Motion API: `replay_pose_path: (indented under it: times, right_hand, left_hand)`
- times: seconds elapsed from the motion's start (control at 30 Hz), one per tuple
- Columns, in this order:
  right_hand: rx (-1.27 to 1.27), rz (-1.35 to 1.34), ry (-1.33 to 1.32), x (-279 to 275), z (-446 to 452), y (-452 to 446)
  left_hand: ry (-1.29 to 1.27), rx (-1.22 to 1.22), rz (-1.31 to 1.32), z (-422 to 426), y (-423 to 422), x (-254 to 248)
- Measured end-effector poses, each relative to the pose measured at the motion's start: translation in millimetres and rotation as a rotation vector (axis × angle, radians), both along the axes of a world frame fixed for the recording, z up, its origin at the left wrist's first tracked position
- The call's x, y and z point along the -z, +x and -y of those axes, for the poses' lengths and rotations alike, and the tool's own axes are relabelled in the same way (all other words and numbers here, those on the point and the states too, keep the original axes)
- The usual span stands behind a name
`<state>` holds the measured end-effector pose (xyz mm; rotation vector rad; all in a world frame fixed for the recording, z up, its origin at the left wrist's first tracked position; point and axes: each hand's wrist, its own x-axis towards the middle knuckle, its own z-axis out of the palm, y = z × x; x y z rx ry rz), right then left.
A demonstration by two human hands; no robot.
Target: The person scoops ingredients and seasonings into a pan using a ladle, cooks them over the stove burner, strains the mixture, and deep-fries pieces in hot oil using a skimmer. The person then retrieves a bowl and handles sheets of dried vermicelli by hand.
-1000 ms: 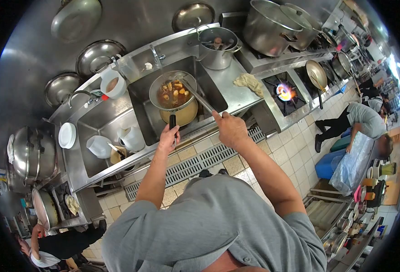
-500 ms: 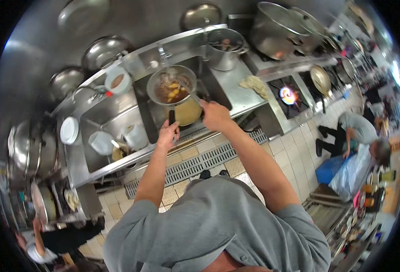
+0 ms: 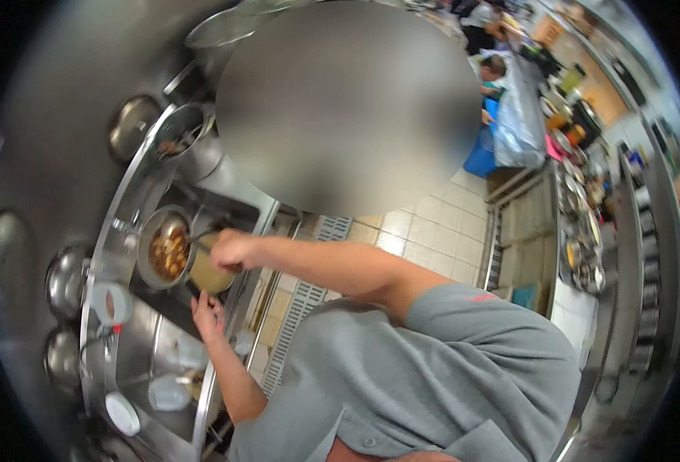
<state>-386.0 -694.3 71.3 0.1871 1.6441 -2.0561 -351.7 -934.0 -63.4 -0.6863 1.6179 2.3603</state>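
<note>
Over the sink basin is a round pan (image 3: pixel 146 258) with a dark handle, holding brown liquid and yellowish-brown chunks (image 3: pixel 172 254). My left hand (image 3: pixel 207 314) is closed round the end of the pan's handle. My right hand (image 3: pixel 232 250) is wrapped round the handle of a metal ladle (image 3: pixel 174 225), whose bowl rests among the chunks. Below the pan, partly hidden by it and my right hand, a second vessel with tan contents (image 3: pixel 209 273) sits in the basin.
White containers (image 3: pixel 169 393) stand in the left basin, near a white lid (image 3: pixel 122 413). A pot (image 3: pixel 180 131) is beyond the pan. A large blurred oval covers the upper middle. Another person (image 3: pixel 492 69) is by a blue bin (image 3: pixel 480 154) at the upper right.
The whole view has swung to the right, so the sink now lies at the left. Both hands keep their holds on the pan and the ladle. The burner flame no longer shows.
</note>
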Motion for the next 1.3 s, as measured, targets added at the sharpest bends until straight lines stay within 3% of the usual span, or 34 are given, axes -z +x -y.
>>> replay_pose_path:
  times: [0.07,0.2,0.3,0.37,0.47,0.7,0.8,1.07,1.3]
  right_hand:
    - [0.003,0.033,-0.193,15.2,-3.9,-1.4]
    - [-0.157,0.074,0.160,-14.1,-7.9,11.8]
    - [-0.259,-0.052,0.278,-28.7,-5.9,23.2]
    - [-0.159,-0.490,0.483,-23.7,-9.9,28.4]
    - [-0.284,-0.573,0.658,-39.6,-16.3,27.9]
    - [-0.258,-0.574,0.802,-47.6,-23.4,43.1]
    - [-0.150,-0.650,0.741,-35.0,-29.7,52.9]
    - [-0.234,-0.581,0.807,-49.0,-61.2,79.0]
    - [-0.218,-0.585,1.006,-33.8,-118.9,98.8]
  left_hand:
    - [0.113,0.016,-0.037,4.2,2.8,7.3]
    - [0.117,-0.048,-0.067,0.3,10.8,-2.6]
    - [0.036,-0.005,-0.099,9.6,10.8,9.3]
    - [-0.031,0.057,-0.090,5.9,13.7,5.1]
    - [-0.018,0.063,-0.087,4.8,19.9,-0.5]
    - [-0.131,0.083,-0.067,-0.2,27.4,5.0]
    - [-0.081,0.073,-0.104,-3.4,30.9,3.0]
    - [-0.218,0.187,-0.104,-9.5,52.7,-6.1]
    - [-0.224,0.306,-0.081,-49.7,80.8,-43.7]
